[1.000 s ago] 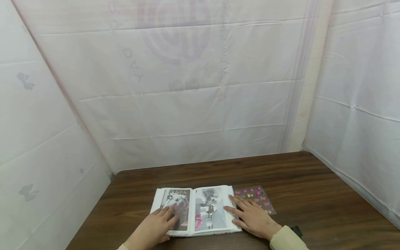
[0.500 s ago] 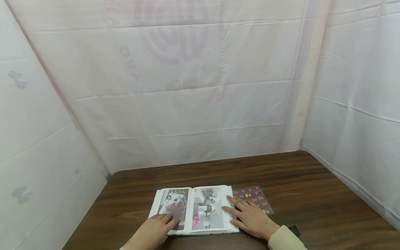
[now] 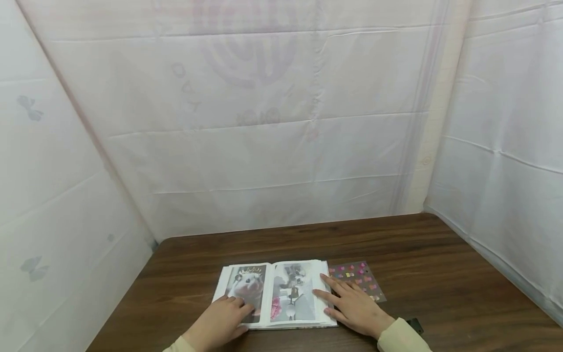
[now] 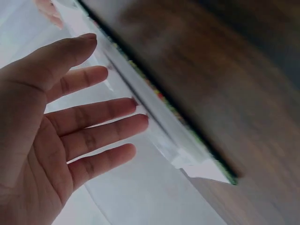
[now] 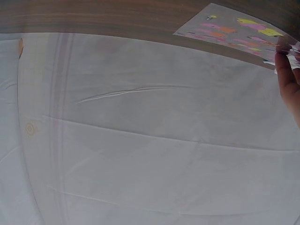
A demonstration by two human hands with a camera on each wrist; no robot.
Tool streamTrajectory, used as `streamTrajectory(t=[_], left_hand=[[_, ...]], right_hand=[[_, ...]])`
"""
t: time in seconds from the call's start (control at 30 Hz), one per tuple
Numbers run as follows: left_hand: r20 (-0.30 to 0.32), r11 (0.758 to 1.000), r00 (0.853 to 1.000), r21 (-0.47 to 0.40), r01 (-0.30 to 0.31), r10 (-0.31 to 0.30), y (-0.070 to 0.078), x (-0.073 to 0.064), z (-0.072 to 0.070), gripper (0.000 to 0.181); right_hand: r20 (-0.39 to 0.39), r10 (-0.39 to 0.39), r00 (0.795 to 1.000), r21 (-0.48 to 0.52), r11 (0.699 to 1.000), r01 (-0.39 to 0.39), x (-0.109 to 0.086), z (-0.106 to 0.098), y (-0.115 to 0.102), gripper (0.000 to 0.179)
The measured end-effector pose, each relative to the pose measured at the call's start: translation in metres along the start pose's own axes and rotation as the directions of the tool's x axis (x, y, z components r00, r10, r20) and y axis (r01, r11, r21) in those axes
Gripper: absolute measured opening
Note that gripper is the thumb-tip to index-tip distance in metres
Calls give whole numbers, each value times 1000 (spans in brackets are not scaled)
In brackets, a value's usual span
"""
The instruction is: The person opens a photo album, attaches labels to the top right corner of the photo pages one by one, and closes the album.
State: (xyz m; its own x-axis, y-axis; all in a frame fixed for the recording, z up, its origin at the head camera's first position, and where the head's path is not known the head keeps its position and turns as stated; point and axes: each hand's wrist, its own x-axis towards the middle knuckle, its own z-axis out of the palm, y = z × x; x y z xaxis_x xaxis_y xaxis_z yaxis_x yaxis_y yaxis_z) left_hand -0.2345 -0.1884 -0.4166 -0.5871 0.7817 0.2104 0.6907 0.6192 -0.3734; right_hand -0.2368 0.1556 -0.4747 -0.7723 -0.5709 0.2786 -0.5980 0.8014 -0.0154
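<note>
An open photo album [image 3: 267, 318] lies on the brown table, a picture on each side of its spine. The left-hand picture [image 3: 246, 286] shows a white furry animal with a gold crown; the right-hand one [image 3: 293, 293] is greyish with a pink flower. My left hand [image 3: 221, 315] rests on the lower part of the left page, its fingers relaxed and covering a corner of that picture. Spread fingers of my right hand [image 3: 357, 307] touch the right page's outer edge. Beneath that hand, a clear sticker sheet [image 3: 368, 278] with pink, orange and yellow shapes shows partly.
The wooden table [image 3: 193, 259] is bounded by a white cloth wall [image 3: 264, 161] behind and cloth walls at both sides. A small dark object [image 3: 415, 325] shows beside the right sleeve [image 3: 402, 337].
My left hand has slid down the left page, uncovering more of the animal picture. The right hand stays at the right page's edge; the head view has shifted slightly.
</note>
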Motion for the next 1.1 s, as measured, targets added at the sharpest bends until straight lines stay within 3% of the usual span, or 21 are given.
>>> streamTrajectory(t=[0.2,0.37,0.53,0.7,0.9,1.1], left_hand=[[27,999,999,-15,35,-34,0,15,-3,27],[-29,997,998,-47,57,-58,6,30,-7,28],[-115,996,991,-65,65,-72,19,47,-8,34],[-127,992,989,-107,68,-81,37,67,-11,43],[-199,992,978,-116,41,-64,56,91,-12,56],[-172,986,983,-161,37,-65,66,103,-4,75]], right_hand=[[-6,1,1000,-1,1000,-1,0,-2,1,47],[0,8,1000,21,1000,-8,-1,-3,2,47],[-5,-1,1000,16,1000,1,-1,-1,2,47],[-11,1,1000,2,1000,-1,-2,2,2,47],[-14,7,1000,-16,1000,-7,-2,3,1,47],[-12,4,1000,-25,1000,-5,0,4,-1,47]])
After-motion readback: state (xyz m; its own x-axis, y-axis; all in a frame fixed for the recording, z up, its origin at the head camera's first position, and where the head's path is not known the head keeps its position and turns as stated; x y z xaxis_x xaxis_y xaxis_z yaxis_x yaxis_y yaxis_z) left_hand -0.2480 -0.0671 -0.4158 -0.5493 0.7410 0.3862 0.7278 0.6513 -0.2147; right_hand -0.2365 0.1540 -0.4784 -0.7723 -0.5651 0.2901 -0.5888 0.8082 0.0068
